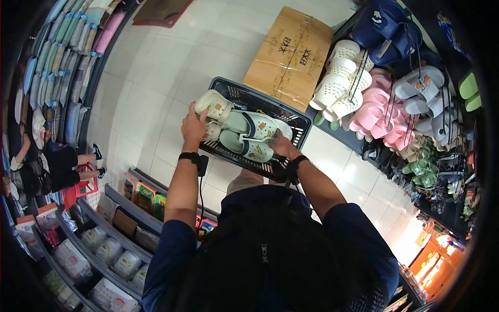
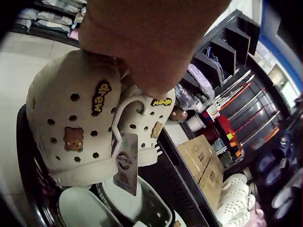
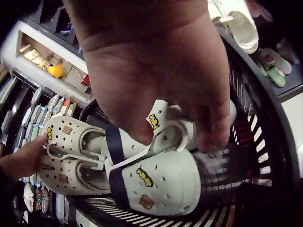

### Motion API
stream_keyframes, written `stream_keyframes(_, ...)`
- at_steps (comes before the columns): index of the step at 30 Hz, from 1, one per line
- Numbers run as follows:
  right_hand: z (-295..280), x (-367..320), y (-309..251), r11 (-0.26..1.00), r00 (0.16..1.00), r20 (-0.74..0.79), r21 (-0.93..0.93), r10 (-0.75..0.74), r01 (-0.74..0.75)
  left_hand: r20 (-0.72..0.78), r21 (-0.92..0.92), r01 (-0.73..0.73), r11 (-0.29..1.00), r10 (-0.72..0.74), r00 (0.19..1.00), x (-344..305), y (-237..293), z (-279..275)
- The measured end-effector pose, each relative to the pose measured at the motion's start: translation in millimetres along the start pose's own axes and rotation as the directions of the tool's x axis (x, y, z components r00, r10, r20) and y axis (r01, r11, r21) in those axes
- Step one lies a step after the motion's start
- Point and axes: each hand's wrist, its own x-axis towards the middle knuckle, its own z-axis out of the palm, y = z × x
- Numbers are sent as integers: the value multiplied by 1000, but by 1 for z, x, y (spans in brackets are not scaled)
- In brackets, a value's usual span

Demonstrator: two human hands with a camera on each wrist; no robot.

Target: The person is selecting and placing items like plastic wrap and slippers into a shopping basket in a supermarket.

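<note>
A black shopping basket [image 1: 221, 82] holds two pairs of clogs with bear and yellow letter charms. My left hand [image 1: 193, 127] grips the beige clogs [image 1: 214, 104] at their toes, at the basket's left end. In the left wrist view, a white plastic hanger [image 2: 116, 124] and a grey tag [image 2: 127, 165] hang between these clogs. At the other end, my right hand [image 1: 283, 145] reaches over the pale green clogs [image 1: 257, 151] with navy straps. Its thumb and fingers hold the toe of one, as the right wrist view shows; the palm covers part of that clog.
A taped cardboard box [image 1: 288, 57] stands against the basket's far side. To the right, racks carry white clogs [image 1: 343, 78], pink slippers [image 1: 371, 112] and navy slippers [image 1: 382, 23]. Shelves of packaged goods [image 1: 109, 249] curve round the lower left. A person's legs [image 1: 86, 169] show at left.
</note>
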Motion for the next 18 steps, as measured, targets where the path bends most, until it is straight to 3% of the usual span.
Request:
stream_keyframes(2,-8,5,8,999,995,94,30,-27,24,23,33,58,998,-59,998,0,5,-1)
stream_keyframes(3,-12,3,6,998,996,70,-41,-54,57,21,34,54,998,-54,998,1,3,1)
stream_keyframes(5,-23,-4,6,997,996,44,-10,-75,76,28,57,106,993,-108,994,3,-1,7)
stream_keyframes(7,-40,-22,0,986,985,-46,-1,-164,165,-45,77,46,996,-43,998,-5,0,6)
stream_keyframes(9,-60,-41,-4,994,993,-24,-21,-112,111,-118,98,-8,995,20,993,-22,-1,6)
stream_keyframes(10,-67,-47,3,997,998,1,-45,-57,57,-185,48,-39,998,47,982,-33,-4,6)
stream_keyframes(11,-67,-54,16,990,989,-36,2,-141,142,-253,1,-72,997,70,965,-46,-6,6)
stream_keyframes(14,-75,-81,33,988,984,-89,-32,-156,154,-348,-101,-44,994,6,938,-95,-6,4)
stream_keyframes(18,-107,-108,51,988,990,-19,-74,-139,137,-323,-158,3,987,-55,945,-154,-4,22)
